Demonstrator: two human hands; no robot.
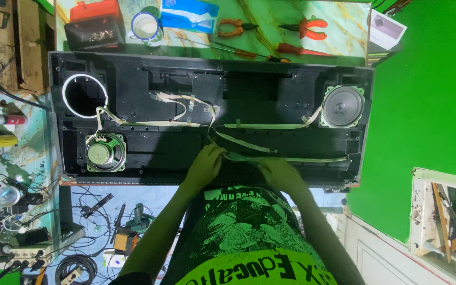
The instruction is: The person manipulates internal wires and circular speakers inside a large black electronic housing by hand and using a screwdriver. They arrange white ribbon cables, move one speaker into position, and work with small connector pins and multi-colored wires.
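The big black case [207, 121] lies open across the desk [339, 31], and both hands meet at its near edge, where the left hand [205, 164] and the right hand [279, 174] seem to pinch the pale flat cable [249, 143], though the fingers are hard to see. One speaker [342, 106] sits in its place at the right end, but the other speaker [105, 153] lies loose beside an empty round hole [84, 95] at the left end. Pliers [237, 26] wait at the far edge.
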